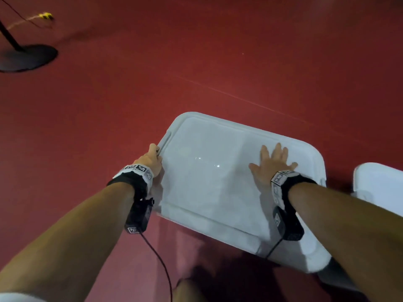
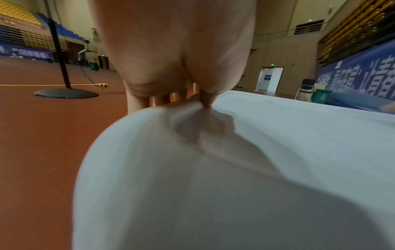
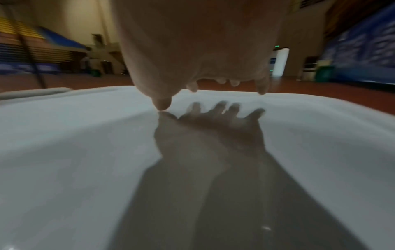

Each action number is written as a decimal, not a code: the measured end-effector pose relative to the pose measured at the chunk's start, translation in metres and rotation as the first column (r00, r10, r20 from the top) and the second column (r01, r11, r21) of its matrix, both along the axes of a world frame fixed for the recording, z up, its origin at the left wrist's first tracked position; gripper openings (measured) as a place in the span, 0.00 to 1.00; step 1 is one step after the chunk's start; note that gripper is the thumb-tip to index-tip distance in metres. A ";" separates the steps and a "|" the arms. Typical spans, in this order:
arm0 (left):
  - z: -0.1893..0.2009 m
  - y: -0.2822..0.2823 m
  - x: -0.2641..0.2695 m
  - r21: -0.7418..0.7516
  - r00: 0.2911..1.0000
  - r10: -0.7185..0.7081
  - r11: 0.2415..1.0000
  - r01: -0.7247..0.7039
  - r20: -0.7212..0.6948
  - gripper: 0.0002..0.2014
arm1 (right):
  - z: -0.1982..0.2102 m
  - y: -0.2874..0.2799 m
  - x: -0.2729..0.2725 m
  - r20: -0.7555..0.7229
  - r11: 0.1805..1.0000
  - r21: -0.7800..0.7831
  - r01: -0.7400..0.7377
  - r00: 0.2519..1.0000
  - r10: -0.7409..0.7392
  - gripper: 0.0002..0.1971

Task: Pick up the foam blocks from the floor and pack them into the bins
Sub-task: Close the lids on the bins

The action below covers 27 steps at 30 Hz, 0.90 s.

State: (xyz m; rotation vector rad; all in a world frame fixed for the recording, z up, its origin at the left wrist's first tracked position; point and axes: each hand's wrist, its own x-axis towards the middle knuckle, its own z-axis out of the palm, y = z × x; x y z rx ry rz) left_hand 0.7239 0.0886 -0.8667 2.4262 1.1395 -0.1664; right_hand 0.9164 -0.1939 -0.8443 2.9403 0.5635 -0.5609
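A white bin lid (image 1: 213,175) lies over a white bin on the red floor in the head view. My left hand (image 1: 152,158) grips the lid's left edge, fingers curled over the rim; the left wrist view shows those fingers (image 2: 162,99) wrapped below the white lid (image 2: 278,152). My right hand (image 1: 272,162) lies flat with spread fingers on top of the lid's right half. In the right wrist view my right hand (image 3: 213,84) hovers just over the glossy lid (image 3: 85,143), thumb tip touching. No foam blocks are in sight.
A second white bin (image 1: 379,188) stands at the right edge. A black pole on a round base (image 1: 28,57) stands at the far left, with a yellow cable (image 1: 43,16) beyond it. Red floor (image 1: 218,62) stretches ahead.
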 end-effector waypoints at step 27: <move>-0.008 -0.023 -0.005 -0.080 0.983 0.162 0.982 -0.169 -0.085 0.59 | -0.011 -0.098 -0.005 -0.076 0.795 0.275 0.541 0.837 -0.543 0.71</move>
